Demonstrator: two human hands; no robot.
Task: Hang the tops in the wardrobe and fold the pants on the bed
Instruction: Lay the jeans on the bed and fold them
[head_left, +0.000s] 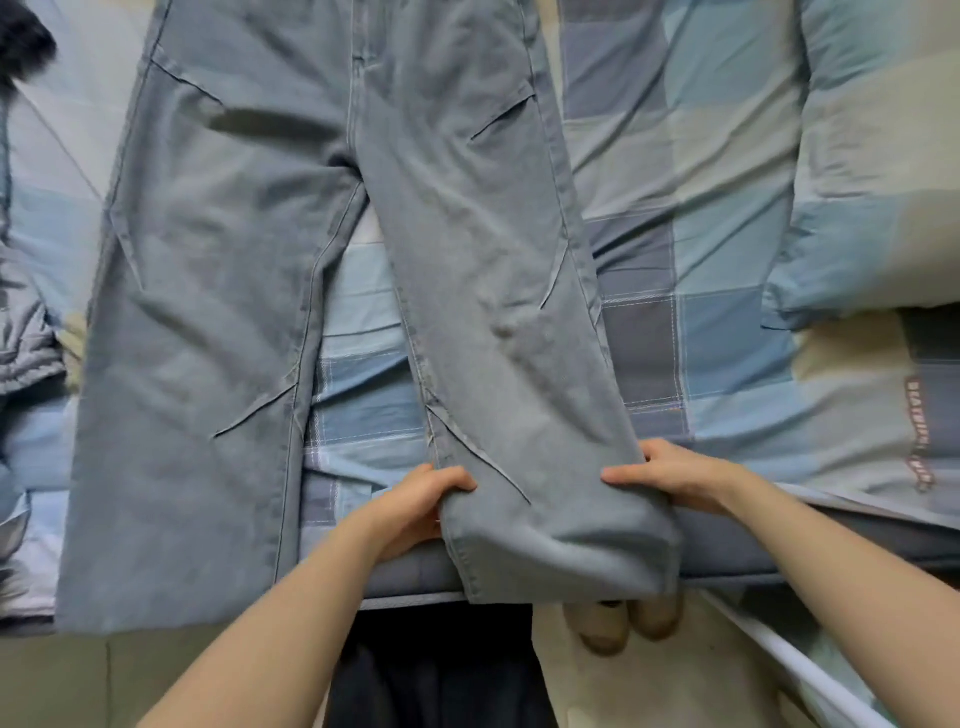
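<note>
One pair of jeans (332, 218) lies spread flat on the bed (727, 218). Its long axis runs from the far side of the bed to the near edge; the waistband points away from me and both leg hems point toward me. The two legs diverge from the crotch, with the checked bed cover (363, 374) showing between them.

The leg on my left lies flat, its hem reaching past the near edge of the bed. The leg on my right also overhangs the near edge, and both of my hands hold it just above the hem:
- My left hand (421, 506) grips the inner seam side of this leg, fingers (457, 480) curled over the top of the cloth.
- My right hand (670, 480) grips the outer edge of the same leg, thumb on top, the other fingers under the cloth and hidden.

One pillow (872, 197) lies toward the right side of the bed, well apart from the jeans. One bundle of grey clothing (26, 332) lies at the left edge of the bed, near the flat leg. One dark item (23, 44) sits at the far left corner; I cannot tell what it is.
</note>
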